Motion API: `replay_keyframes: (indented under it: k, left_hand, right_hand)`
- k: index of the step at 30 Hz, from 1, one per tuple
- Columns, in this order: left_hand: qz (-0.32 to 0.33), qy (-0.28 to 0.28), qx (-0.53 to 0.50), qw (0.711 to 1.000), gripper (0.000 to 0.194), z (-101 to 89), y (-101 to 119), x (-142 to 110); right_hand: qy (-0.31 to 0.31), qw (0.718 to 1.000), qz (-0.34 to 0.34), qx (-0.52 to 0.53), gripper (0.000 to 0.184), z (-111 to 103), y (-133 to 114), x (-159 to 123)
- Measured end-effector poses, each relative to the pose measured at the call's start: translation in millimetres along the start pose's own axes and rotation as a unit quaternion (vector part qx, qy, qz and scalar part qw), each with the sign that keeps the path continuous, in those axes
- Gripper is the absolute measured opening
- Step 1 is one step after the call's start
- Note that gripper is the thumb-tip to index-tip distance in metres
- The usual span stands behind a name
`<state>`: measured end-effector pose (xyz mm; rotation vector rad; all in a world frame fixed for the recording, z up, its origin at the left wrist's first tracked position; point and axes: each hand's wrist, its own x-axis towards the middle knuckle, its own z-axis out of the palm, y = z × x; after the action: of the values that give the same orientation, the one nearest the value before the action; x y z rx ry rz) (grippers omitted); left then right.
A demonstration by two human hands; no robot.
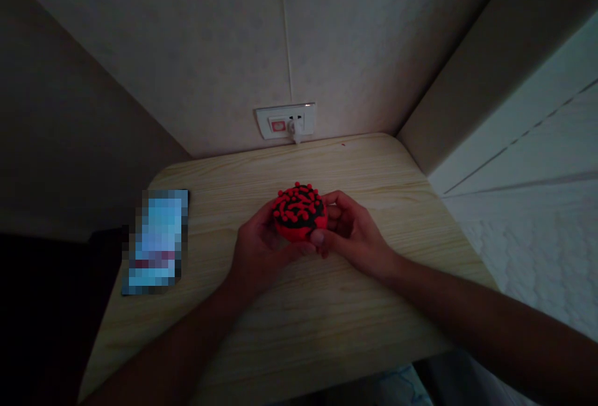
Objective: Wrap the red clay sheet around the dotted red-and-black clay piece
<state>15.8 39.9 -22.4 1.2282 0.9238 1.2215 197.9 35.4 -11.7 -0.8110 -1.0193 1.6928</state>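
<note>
A small round model cake (299, 212) is held between my two hands above the middle of the table. Its sides are bright red, and its black top carries red squiggles and little red balls around the rim; it looks like modelling clay. My left hand (261, 247) cups it from the left, thumb along the near lower side. From the right, my right hand (350, 231) grips it with the thumb on the near side and fingers curled behind. The underside is hidden, so I cannot tell whether it touches the table.
The pale wood-grain table (346, 319) has a phone with a blurred, lit screen (156, 241) at its left edge. On the wall behind is a socket (286, 121) with a white plug (295, 130) in it. A white quilted surface (551, 256) lies to the right.
</note>
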Motion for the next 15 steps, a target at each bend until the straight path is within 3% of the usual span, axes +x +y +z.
replay_keyframes:
  k: [7, 10, 15]
  left_hand:
    - [0.028, -0.008, -0.014, 0.999, 0.069, -2.4, -5.0, 2.1]
    - [0.027, -0.017, -0.028, 0.999, 0.074, -1.7, -3.8, 2.5]
    - [0.027, -0.007, -0.033, 0.999, 0.062, -0.2, -0.1, 2.6]
  right_hand:
    - [0.030, 1.000, -0.003, 0.006, 0.052, 0.4, 0.6, 0.4]
    - [0.012, 1.000, 0.005, 0.013, 0.054, 0.0, -0.4, 0.0]
    - [0.002, 1.000, -0.002, 0.004, 0.048, -0.9, -0.3, -0.6]
